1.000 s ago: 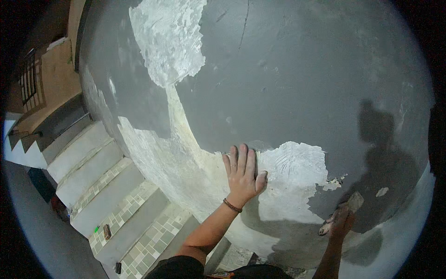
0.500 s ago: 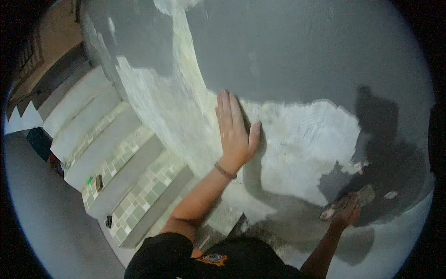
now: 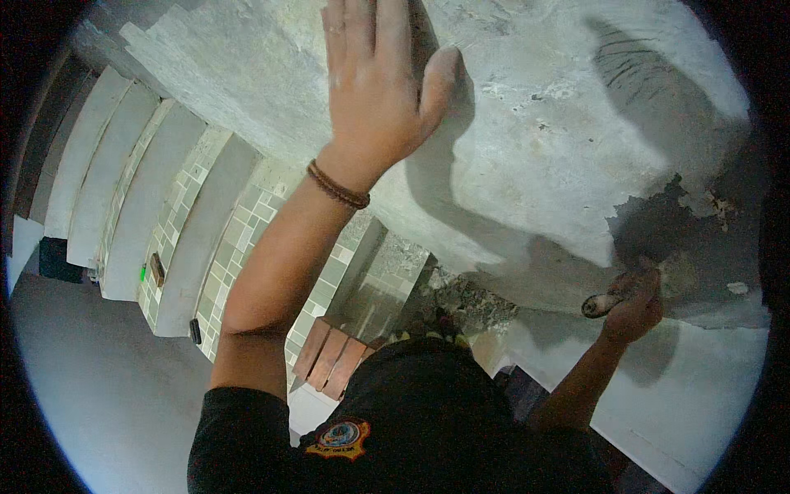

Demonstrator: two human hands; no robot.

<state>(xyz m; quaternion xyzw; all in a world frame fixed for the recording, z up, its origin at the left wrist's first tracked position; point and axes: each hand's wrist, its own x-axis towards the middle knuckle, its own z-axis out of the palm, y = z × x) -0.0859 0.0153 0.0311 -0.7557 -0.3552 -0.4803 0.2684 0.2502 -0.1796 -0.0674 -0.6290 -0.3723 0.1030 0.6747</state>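
Note:
My left hand (image 3: 383,86) lies on the patched plaster wall (image 3: 527,115) near the top of the view, palm toward it, fingers stretched out and thumb apart. A cord bracelet circles that wrist. Lower right, my right hand (image 3: 634,305) grips the handle of a scraper (image 3: 601,305) against the wall, beside a ragged dark grey patch (image 3: 646,222). The scraper's blade is dim and partly hidden by shadow and fingers. Pale, rough plaster spreads between the two hands, with shadows of my arms across it.
Curved stairs (image 3: 173,140) with green-tiled treads descend along the left. On them lie a brown block (image 3: 157,269), a small green item (image 3: 143,272) and a dark object (image 3: 195,331). A reddish slatted piece (image 3: 327,362) and rough rubble (image 3: 448,296) show below the wall.
The view has tipped down, revealing more of my shirt and the stairs' foot. Wall and both hands sit higher in the picture, and my left hand looks much larger. My right hand still holds the scraper.

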